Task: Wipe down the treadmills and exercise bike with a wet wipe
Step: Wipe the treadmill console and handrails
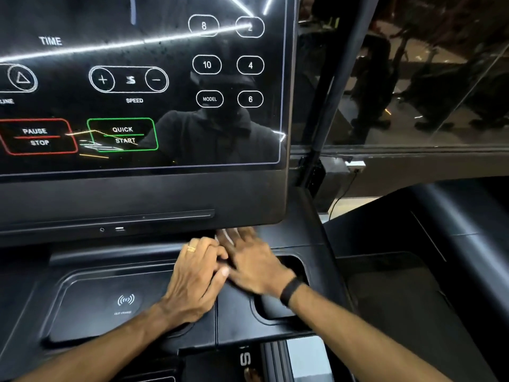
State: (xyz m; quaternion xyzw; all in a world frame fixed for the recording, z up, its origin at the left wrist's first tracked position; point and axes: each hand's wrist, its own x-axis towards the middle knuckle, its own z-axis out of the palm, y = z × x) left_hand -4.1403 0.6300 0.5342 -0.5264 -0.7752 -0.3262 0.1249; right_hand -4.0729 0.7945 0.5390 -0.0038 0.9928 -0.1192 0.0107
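Two bare arms reach up from the bottom of the frame and meet in the middle. The left hand [197, 274] has a gold ring [191, 248] on one finger, and its fingers are bent in toward the other hand. The right hand [254, 264] wears a black band [289, 291] at the wrist and is blurry, with its fingers stretched out flat. A small bit of white, the wet wipe [224, 236], peeks out by the right hand's fingertips, just under the bottom edge of the screen. It looks thin and pale, and most of it is hidden. I cannot tell which hand has hold of it.

Both hands sit on the black tray of the treadmill [237, 310]. In the lower left is a flat charging pad [125, 300] with a little wave sign. A cup hole [286, 304] lies under the right wrist.

Above, the big shiny screen [143, 78] fills the upper left. It shows a red PAUSE STOP button [37, 137], a green QUICK START button [122, 134], SPEED keys and numbers.
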